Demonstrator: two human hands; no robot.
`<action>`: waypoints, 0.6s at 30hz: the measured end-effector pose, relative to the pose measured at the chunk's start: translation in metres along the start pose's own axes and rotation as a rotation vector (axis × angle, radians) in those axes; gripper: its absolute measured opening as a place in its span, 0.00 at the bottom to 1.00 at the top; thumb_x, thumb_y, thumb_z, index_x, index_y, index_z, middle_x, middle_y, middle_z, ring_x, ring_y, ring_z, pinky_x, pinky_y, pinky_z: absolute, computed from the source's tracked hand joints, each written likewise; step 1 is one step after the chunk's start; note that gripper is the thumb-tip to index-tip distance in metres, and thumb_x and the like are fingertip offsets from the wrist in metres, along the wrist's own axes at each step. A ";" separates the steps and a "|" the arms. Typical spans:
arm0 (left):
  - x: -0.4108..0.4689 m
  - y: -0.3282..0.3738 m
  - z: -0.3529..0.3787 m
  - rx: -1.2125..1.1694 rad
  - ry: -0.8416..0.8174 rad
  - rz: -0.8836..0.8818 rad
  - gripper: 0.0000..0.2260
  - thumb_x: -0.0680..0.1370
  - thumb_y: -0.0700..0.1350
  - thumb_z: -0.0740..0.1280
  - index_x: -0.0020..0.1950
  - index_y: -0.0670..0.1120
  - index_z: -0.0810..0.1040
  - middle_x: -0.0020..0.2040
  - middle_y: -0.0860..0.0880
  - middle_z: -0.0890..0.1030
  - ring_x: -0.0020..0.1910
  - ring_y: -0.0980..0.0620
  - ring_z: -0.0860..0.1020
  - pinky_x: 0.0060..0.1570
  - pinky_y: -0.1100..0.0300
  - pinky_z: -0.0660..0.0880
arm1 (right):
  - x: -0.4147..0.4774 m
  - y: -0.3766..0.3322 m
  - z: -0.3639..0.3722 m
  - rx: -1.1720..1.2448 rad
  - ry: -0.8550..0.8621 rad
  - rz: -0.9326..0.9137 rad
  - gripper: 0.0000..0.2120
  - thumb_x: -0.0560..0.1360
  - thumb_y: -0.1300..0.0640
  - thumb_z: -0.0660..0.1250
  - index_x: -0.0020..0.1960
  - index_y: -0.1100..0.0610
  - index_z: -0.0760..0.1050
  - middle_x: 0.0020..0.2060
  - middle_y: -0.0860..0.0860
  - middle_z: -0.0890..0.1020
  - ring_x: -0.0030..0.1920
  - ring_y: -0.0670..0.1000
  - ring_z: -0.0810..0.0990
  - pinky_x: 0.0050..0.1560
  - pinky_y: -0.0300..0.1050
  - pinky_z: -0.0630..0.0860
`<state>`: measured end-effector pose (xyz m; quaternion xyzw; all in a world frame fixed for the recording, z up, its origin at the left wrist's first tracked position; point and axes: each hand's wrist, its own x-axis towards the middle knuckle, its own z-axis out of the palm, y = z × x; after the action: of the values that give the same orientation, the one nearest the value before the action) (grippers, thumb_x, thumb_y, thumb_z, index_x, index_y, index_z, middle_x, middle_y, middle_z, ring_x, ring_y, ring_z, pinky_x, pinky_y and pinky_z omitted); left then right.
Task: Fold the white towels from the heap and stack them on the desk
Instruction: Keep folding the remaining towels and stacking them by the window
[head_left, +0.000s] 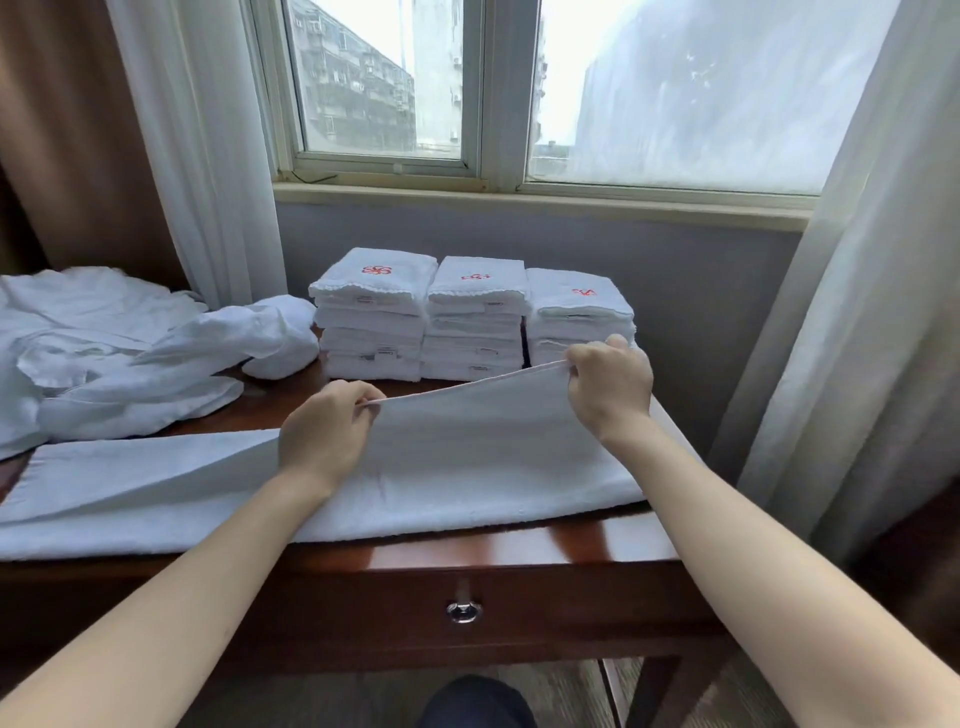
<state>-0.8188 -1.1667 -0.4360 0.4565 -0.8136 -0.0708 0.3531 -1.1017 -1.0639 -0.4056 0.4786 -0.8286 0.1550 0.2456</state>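
A long white towel (467, 462) lies across the front of the dark wooden desk (519, 551). My left hand (327, 431) and my right hand (610, 384) each pinch its far edge and hold that edge lifted off the desk. The towel's left part lies flat toward the desk's left end. Behind it stand three stacks of folded white towels (470, 317) with red emblems on top, side by side under the window. A heap of unfolded white towels (124, 353) covers the desk's left side.
White curtains (857, 312) hang on both sides of the window, the right one close to the desk's right end. The desk has a front drawer with a metal pull (463, 610). The wall under the sill stands directly behind the stacks.
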 end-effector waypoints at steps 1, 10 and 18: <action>0.000 0.001 -0.002 -0.019 0.010 0.015 0.05 0.80 0.47 0.66 0.50 0.52 0.82 0.50 0.51 0.80 0.50 0.48 0.79 0.42 0.54 0.73 | -0.001 0.000 -0.001 0.007 0.023 0.000 0.11 0.73 0.64 0.62 0.47 0.55 0.81 0.44 0.52 0.84 0.51 0.58 0.75 0.46 0.48 0.63; -0.034 0.001 -0.017 -0.048 -0.042 0.190 0.04 0.77 0.44 0.72 0.49 0.51 0.85 0.42 0.53 0.76 0.42 0.50 0.77 0.37 0.54 0.73 | -0.026 0.011 -0.011 -0.042 -0.001 -0.022 0.12 0.72 0.64 0.61 0.48 0.52 0.80 0.45 0.49 0.83 0.51 0.55 0.77 0.50 0.48 0.63; -0.066 -0.009 -0.010 0.050 -0.281 0.232 0.05 0.77 0.56 0.68 0.49 0.61 0.83 0.41 0.58 0.75 0.41 0.58 0.76 0.38 0.58 0.73 | -0.067 0.021 -0.008 -0.173 -0.220 -0.071 0.14 0.73 0.63 0.61 0.51 0.49 0.80 0.51 0.47 0.82 0.56 0.52 0.77 0.58 0.48 0.65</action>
<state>-0.7841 -1.1171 -0.4661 0.3540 -0.9036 -0.0723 0.2302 -1.0898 -1.0013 -0.4366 0.4987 -0.8434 0.0209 0.1990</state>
